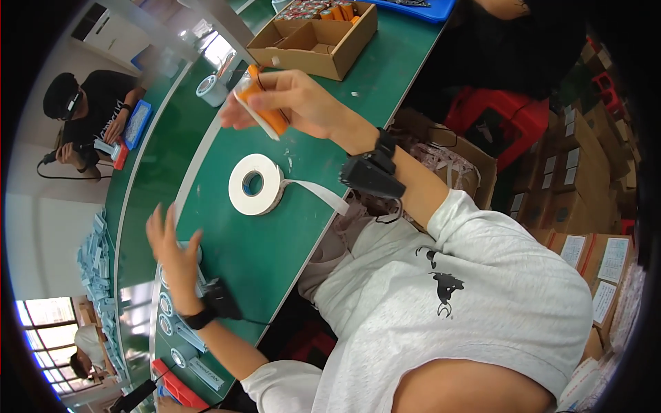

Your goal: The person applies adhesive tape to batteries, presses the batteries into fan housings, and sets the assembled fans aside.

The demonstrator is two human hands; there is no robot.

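Observation:
My right hand (296, 103) is closed around an orange piece (274, 121) with a dark wire, which looks like a small battery pack. A white strip (256, 117) lies along its side, by my fingertips. My left hand (175, 258) is open and holds nothing, its fingers spread above the far side of the green table (241, 275). Between my hands, a roll of white tape (238, 197) lies flat on the table. Its loose end (320, 191) runs to the near table edge.
A divided cardboard box (337, 51) at the back holds several orange pieces. Light-blue round parts (210, 89) stand beyond, others (180, 356) lie at lower left. A blue tray (423, 8) is at the top. Co-workers (93, 113) sit across; a red stool (499, 120) stands right.

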